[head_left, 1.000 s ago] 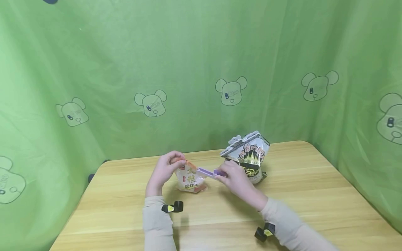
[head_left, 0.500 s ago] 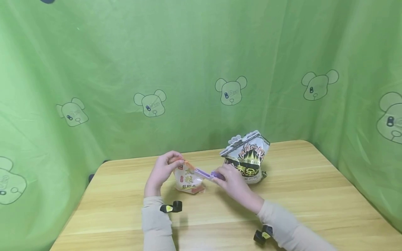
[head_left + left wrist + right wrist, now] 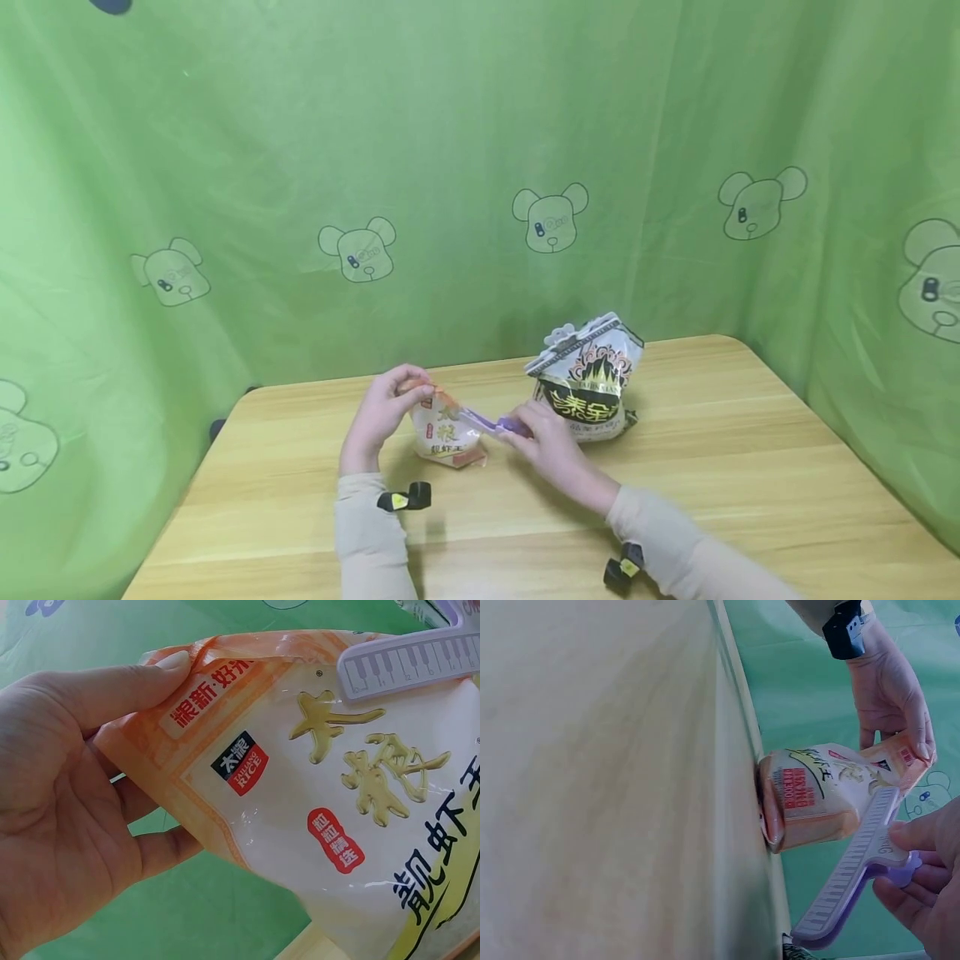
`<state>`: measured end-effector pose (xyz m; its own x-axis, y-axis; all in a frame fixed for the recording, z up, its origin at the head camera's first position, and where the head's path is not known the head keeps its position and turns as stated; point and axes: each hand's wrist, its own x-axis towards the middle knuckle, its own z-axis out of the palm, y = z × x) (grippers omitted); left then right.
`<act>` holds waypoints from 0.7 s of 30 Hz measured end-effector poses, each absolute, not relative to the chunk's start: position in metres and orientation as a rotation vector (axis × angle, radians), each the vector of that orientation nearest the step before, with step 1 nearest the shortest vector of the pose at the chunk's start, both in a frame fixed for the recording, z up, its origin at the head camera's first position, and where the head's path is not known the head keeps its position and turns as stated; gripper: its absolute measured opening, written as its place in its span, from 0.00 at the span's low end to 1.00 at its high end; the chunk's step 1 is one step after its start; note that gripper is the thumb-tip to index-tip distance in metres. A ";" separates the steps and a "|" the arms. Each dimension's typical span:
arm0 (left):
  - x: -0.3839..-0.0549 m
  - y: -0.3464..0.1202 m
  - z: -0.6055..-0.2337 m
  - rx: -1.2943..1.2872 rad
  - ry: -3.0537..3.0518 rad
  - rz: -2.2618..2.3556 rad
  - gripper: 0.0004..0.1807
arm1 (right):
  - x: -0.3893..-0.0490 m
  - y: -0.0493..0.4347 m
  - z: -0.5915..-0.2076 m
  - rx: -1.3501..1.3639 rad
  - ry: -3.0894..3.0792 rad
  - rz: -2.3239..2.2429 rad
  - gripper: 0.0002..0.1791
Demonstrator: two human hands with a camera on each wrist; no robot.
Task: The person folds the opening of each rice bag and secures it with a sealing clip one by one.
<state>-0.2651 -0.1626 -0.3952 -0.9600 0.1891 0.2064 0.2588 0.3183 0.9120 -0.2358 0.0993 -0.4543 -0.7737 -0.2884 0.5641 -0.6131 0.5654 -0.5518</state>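
Note:
My left hand (image 3: 381,412) pinches the upper left corner of a small rice bag (image 3: 438,433), thumb in front and fingers behind. White and orange with gold lettering, the rice bag stands on the table, its orange top edge folded over in the left wrist view. My right hand (image 3: 553,450) grips a purple bag clip (image 3: 480,420) by its handle. Piano-key markings run along the pale bar of the bag clip (image 3: 847,870). In the left wrist view, one end of the bar overlaps the bag's top edge on the right.
Behind my right hand stands a larger black-and-white bag (image 3: 600,383), its top folded under a grey-white clip (image 3: 573,342). Both bags are on a wooden table (image 3: 712,450). A green curtain (image 3: 450,125) with bear-head prints hangs around the back and sides.
My right hand and the purple bag clip have moved left and slightly down, farther along the rice bag's top edge. My left hand keeps its pinch and has shifted slightly left.

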 end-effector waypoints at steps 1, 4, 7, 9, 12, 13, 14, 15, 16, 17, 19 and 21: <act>-0.265 -0.163 -0.395 -0.428 -2.498 -1.753 0.11 | -0.236 0.099 -0.455 0.731 -2.380 1.083 0.08; -0.266 -0.163 -0.396 -0.427 -2.493 -1.770 0.10 | -0.235 0.099 -0.455 0.728 -2.375 1.118 0.08; -0.266 -0.164 -0.397 -0.436 -2.486 -1.785 0.11 | -0.236 0.099 -0.456 0.704 -2.393 1.164 0.09; -0.265 -0.164 -0.397 -0.439 -2.483 -1.793 0.11 | -0.237 0.098 -0.457 0.682 -2.417 1.196 0.09; -0.265 -0.164 -0.397 -0.444 -2.483 -1.796 0.11 | -0.237 0.097 -0.457 0.648 -2.469 1.189 0.10; -0.265 -0.164 -0.397 -0.445 -2.482 -1.797 0.11 | -0.237 0.096 -0.456 0.641 -2.487 1.173 0.10; -0.266 -0.164 -0.397 -0.444 -2.481 -1.796 0.11 | -0.237 0.096 -0.455 0.634 -2.510 1.149 0.10; -0.266 -0.164 -0.397 -0.444 -2.480 -1.797 0.10 | -0.237 0.095 -0.454 0.631 -2.528 1.120 0.10; -0.266 -0.165 -0.397 -0.441 -2.480 -1.797 0.10 | -0.236 0.095 -0.452 0.627 -2.547 1.089 0.09; -0.266 -0.165 -0.397 -0.439 -2.482 -1.797 0.10 | -0.236 0.094 -0.451 0.623 -2.566 1.056 0.09; -0.267 -0.164 -0.397 -0.431 -2.488 -1.793 0.10 | -0.234 0.094 -0.447 0.622 -2.604 0.993 0.09; -0.267 -0.164 -0.396 -0.424 -2.495 -1.787 0.10 | -0.232 0.095 -0.443 0.625 -2.641 0.924 0.10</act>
